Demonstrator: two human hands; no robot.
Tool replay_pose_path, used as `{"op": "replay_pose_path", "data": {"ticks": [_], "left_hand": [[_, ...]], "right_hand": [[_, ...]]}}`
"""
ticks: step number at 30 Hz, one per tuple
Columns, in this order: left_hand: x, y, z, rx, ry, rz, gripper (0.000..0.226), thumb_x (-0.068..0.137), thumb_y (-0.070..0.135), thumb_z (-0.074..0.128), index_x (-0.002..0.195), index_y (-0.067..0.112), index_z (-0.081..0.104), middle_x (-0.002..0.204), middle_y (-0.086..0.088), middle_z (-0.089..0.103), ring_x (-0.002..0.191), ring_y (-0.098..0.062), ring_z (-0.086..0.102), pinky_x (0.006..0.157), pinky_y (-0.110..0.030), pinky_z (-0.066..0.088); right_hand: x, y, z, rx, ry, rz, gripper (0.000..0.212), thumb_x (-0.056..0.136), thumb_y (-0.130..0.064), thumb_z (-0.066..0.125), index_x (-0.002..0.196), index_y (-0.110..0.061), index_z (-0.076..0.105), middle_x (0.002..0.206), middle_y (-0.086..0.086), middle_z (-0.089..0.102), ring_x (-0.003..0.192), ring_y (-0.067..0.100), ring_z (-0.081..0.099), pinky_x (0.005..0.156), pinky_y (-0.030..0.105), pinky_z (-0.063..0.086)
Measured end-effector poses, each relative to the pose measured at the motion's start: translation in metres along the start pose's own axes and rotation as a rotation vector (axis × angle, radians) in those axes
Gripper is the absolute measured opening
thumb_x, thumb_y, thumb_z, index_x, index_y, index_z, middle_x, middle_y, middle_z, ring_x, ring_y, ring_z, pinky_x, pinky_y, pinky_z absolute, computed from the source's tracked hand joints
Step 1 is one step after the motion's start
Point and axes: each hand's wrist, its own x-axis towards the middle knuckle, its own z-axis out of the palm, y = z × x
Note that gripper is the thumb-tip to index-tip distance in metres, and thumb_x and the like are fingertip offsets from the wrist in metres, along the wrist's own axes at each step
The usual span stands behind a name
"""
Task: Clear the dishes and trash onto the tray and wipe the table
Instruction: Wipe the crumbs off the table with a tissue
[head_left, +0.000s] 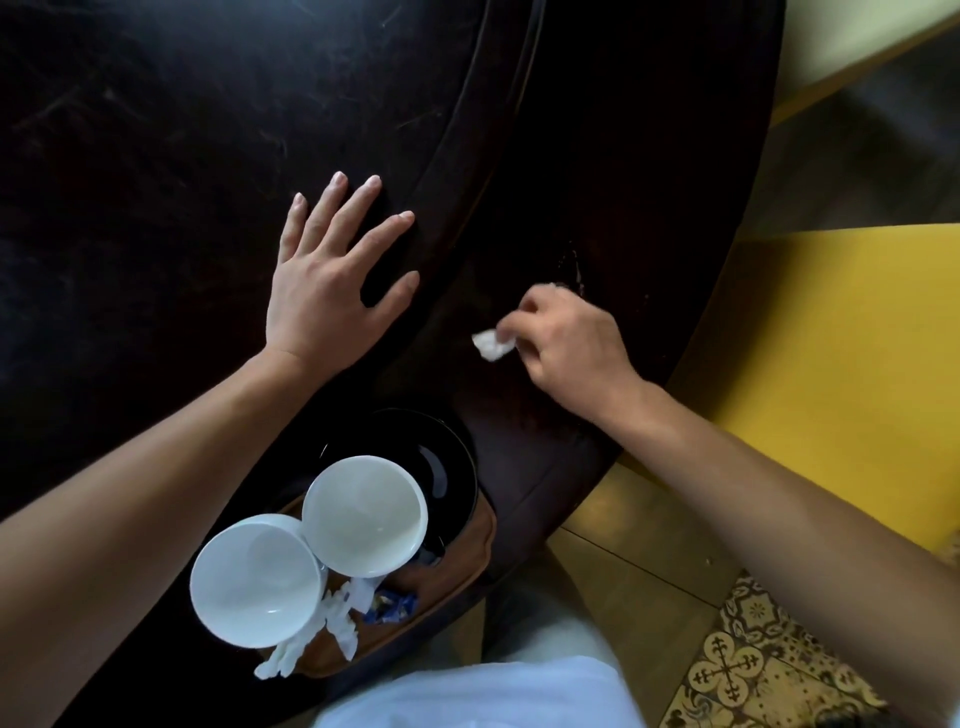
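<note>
Evidently the tissue wad (491, 345) is soft and light (tears easily); the right hand (566, 343) has its grip pinched on it, while the left hand (324, 291) lies flat, fingers spread, on the surface (156, 156).

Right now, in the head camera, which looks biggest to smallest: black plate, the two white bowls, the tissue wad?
1. black plate, partly hidden
2. white bowls, too alike to rank
3. tissue wad, mostly hidden in the right hand

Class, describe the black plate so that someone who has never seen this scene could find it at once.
Start at the dark table and go to its near edge, where a brown tray sits. The black plate lies at the tray's far end, partly under one white bowl. It is the only dark, flat, glossy dish there.
</note>
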Motion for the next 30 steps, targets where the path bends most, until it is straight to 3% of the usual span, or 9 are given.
{"op": "replay_pose_path", "data": {"ticks": [5,11,16,26,30], "left_hand": [[-0.001,0.000,0.000,-0.006,-0.004,-0.001,0.051,0.102,0.047,0.059,0.148,0.025,0.057,0.167,-0.006,0.037,0.159,-0.030,0.024,0.128,-0.058,0.015],[0.000,0.000,-0.001,-0.005,-0.002,0.003,0.051,0.103,0.047,0.059,0.149,0.025,0.056,0.167,-0.006,0.037,0.159,-0.030,0.024,0.128,-0.057,0.014],[0.000,0.000,-0.001,-0.007,-0.011,-0.004,0.051,0.103,0.047,0.059,0.149,0.025,0.056,0.167,-0.005,0.036,0.159,-0.029,0.023,0.129,-0.057,0.013],[0.001,-0.001,0.001,-0.007,-0.003,0.001,0.051,0.103,0.048,0.058,0.148,0.024,0.058,0.166,-0.006,0.038,0.158,-0.031,0.025,0.128,-0.058,0.015],[0.000,-0.001,0.001,-0.010,0.007,0.003,0.051,0.103,0.047,0.059,0.147,0.023,0.058,0.166,-0.007,0.038,0.158,-0.031,0.025,0.128,-0.058,0.016]], "right_hand": [[-0.029,0.019,-0.016,0.035,-0.052,-0.010,0.026,0.087,-0.029,0.050,0.090,-0.024,0.076,0.091,-0.001,0.063,0.079,0.024,0.061,0.061,0.038,0.054],[0.040,0.057,-0.050,0.050,0.188,0.268,0.021,0.091,-0.024,0.061,0.105,-0.025,0.075,0.096,0.000,0.064,0.087,0.017,0.063,0.071,0.028,0.044],[0.074,0.068,-0.045,-0.077,0.072,0.247,0.027,0.097,-0.022,0.055,0.117,-0.026,0.072,0.108,0.002,0.065,0.102,0.023,0.061,0.078,0.033,0.045],[-0.029,0.042,-0.027,-0.085,-0.037,0.101,0.019,0.089,-0.014,0.069,0.106,-0.021,0.074,0.094,0.003,0.062,0.082,0.025,0.061,0.061,0.033,0.050],[-0.024,0.046,-0.032,-0.015,-0.001,0.092,0.017,0.087,-0.017,0.067,0.101,-0.021,0.076,0.093,0.001,0.064,0.083,0.024,0.062,0.065,0.038,0.054]]}}
